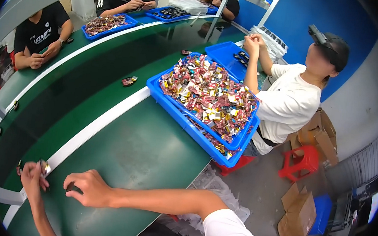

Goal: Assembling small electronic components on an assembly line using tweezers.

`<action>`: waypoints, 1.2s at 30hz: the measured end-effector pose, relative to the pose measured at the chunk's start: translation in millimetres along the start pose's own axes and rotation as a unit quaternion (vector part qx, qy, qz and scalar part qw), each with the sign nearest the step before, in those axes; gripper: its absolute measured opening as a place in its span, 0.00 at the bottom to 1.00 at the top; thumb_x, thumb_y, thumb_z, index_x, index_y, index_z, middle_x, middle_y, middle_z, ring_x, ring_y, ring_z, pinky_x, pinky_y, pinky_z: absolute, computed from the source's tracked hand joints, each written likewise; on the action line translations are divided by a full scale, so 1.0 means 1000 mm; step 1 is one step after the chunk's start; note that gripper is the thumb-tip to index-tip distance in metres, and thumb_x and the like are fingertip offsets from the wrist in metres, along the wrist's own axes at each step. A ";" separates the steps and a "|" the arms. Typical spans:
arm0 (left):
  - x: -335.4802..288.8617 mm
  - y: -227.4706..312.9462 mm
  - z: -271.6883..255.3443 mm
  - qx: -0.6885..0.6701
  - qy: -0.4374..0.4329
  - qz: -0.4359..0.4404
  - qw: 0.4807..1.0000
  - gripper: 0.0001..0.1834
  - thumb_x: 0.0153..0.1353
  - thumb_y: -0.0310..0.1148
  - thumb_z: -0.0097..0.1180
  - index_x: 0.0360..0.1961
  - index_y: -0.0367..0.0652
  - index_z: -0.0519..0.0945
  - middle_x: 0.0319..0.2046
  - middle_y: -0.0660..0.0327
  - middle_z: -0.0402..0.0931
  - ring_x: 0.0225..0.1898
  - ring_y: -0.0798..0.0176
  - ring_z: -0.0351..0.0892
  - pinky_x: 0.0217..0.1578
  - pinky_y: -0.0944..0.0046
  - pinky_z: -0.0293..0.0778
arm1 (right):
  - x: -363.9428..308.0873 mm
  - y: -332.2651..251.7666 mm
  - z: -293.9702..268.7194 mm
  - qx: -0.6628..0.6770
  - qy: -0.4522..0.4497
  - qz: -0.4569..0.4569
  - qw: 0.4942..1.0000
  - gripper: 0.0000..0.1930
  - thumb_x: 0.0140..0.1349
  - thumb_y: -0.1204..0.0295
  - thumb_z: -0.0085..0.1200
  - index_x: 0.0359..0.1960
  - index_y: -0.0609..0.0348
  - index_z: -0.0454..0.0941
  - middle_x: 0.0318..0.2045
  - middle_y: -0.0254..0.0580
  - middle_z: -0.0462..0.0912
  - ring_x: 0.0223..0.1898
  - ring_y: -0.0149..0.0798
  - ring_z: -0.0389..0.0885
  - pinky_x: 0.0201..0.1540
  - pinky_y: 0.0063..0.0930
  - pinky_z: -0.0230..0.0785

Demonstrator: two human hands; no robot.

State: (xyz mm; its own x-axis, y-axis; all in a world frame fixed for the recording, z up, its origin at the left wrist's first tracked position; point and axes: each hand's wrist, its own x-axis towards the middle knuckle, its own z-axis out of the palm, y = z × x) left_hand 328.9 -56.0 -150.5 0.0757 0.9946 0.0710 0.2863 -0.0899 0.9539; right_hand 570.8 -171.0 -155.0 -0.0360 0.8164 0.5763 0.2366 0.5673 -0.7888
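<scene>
My left hand [32, 181] is at the lower left, over the white rail of the bench. Its fingers are closed around a small part with a shiny yellowish face [45, 167], mostly covered by the fingers and a little blurred. Just beyond those fingers, a small dark and red piece [19, 168] lies at the edge of the belt. To the right, my right hand [89, 188] hovers over the green bench top [127, 144]. Its thumb and forefinger curve apart, and I see nothing between them.
Stacked blue trays [176, 112] heaped with small red, white and yellow parts stand ahead right. A green belt [82, 94] carries a few pieces [129, 81]. A person in white [286, 95] works at the right; others sit across. A red stool [300, 163] stands on the floor.
</scene>
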 end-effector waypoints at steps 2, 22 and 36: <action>-0.030 0.005 0.006 -0.021 0.013 -0.034 0.999 0.12 0.71 0.38 0.58 0.38 0.40 0.73 0.23 0.61 0.78 0.11 0.72 0.71 0.09 0.76 0.57 | -0.002 0.004 -0.005 -0.010 0.009 -0.004 1.000 0.08 0.53 0.74 0.68 0.32 0.59 0.80 0.31 0.39 0.86 0.26 0.43 0.84 0.29 0.34 0.74; -0.095 0.009 0.048 -0.129 0.026 -0.024 0.991 0.07 0.74 0.30 0.52 0.44 0.36 0.73 0.23 0.64 0.74 0.12 0.77 0.66 0.11 0.76 0.59 | 0.008 0.008 -0.014 0.079 0.043 0.193 0.977 0.08 0.58 0.79 0.65 0.35 0.59 0.77 0.12 0.27 0.66 0.16 0.21 0.55 0.20 0.25 0.51; -0.104 0.022 0.056 -0.120 -0.008 -0.039 0.992 0.07 0.73 0.27 0.53 0.44 0.32 0.78 0.25 0.61 0.78 0.14 0.74 0.70 0.14 0.73 0.63 | 0.011 0.008 -0.019 0.138 0.048 0.238 0.960 0.07 0.60 0.77 0.69 0.36 0.62 0.81 0.21 0.23 0.76 0.21 0.13 0.64 0.22 0.12 0.54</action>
State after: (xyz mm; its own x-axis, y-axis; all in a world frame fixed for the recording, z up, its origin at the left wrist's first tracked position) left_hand 380.5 -164.3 -152.7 0.0789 0.9968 -0.0085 0.0565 0.0040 0.9984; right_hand 591.1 -159.5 -150.9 0.1045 0.9843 0.1422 -0.0629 0.1492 -0.9868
